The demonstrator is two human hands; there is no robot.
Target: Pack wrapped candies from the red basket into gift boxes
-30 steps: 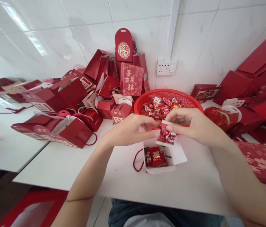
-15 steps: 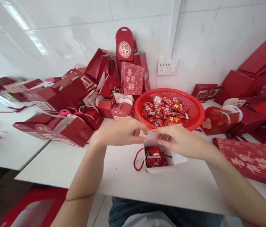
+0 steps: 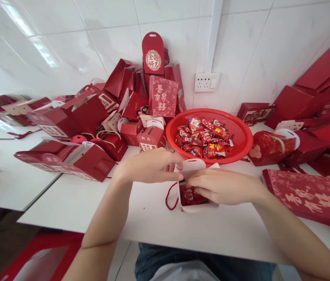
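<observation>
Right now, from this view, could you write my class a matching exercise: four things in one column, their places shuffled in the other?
1. right hand
2. red basket
3. wall socket
4. dark red cord

A. on the tiled wall
B. curving out left of the open box
C. behind the open box, holding wrapped packets
D. partly inside the open box

Pairs: 1-D, 2-C, 3-A, 4-B

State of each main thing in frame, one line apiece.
Gift box, open, wrapped sweets inside
Left hand, fingertips at the box's rim
Right hand, fingers inside the box
Red basket, upright, holding loose sweets
Cord, looped beside the box
Flat box, lying down
Wall socket, nothing plugged in
Boxes at left, heaped, several open
</observation>
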